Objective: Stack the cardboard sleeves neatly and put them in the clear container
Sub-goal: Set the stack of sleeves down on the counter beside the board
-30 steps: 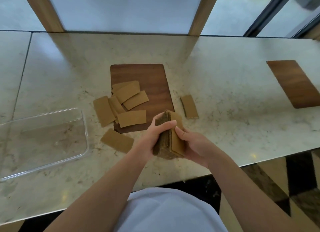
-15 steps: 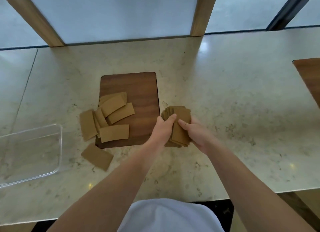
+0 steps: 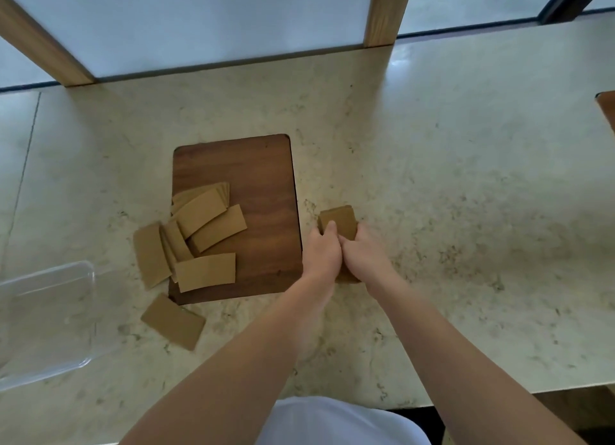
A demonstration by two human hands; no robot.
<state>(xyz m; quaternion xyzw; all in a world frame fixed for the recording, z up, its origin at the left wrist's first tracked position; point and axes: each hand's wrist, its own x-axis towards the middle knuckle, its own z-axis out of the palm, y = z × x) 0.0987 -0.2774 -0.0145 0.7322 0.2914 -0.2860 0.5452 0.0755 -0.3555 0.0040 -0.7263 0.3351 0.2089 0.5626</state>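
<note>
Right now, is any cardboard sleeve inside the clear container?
No, the clear container holds nothing, and the loose sleeves lie outside it.

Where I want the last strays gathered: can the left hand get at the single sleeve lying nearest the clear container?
Probably yes, once freed. The left hand is clamped with the right hand on the stack; the lone sleeve lies uncovered on the counter.

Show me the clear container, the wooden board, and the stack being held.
clear container (image 3: 90, 278): head view, its far right rim corner.
wooden board (image 3: 253, 172): head view, bare far part.
stack (image 3: 337, 216): head view, top sleeve.
</note>
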